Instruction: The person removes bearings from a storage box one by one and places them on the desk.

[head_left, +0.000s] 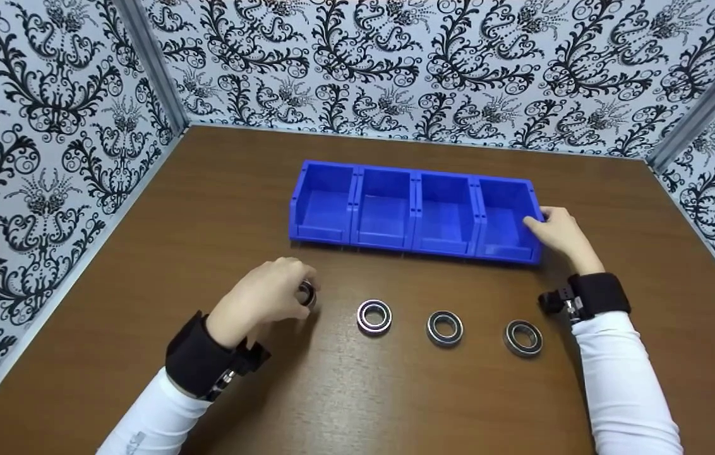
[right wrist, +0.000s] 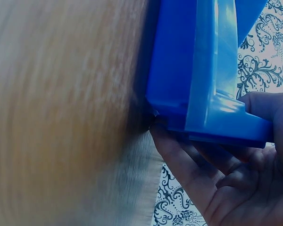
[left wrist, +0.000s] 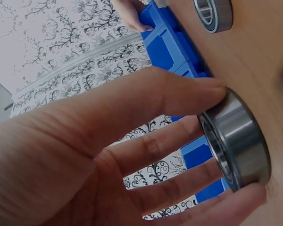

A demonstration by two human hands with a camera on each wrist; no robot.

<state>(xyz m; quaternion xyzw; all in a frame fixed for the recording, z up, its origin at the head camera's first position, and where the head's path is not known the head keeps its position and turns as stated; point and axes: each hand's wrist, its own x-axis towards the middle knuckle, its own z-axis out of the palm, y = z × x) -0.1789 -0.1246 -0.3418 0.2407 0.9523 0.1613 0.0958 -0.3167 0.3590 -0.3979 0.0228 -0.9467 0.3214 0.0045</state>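
Note:
A steel ball bearing [left wrist: 240, 139] is held by my left hand [head_left: 269, 291], thumb on one side and fingers on the other; it appears tilted on its edge in the left wrist view. My right hand [head_left: 561, 232] grips the right end wall of a blue four-compartment bin [head_left: 414, 243], thumb over the rim and fingers against the outer side. To the right of the left hand, three more bearings lie flat in a row before the bin: one bearing [head_left: 364, 327], a middle bearing [head_left: 434, 338] and a right bearing [head_left: 514, 344].
The brown wooden table [head_left: 357, 398] carries everything. Patterned panels [head_left: 395, 69] stand behind it and at both sides, joined by grey metal posts [head_left: 154, 63]. No objects show inside the bin's compartments.

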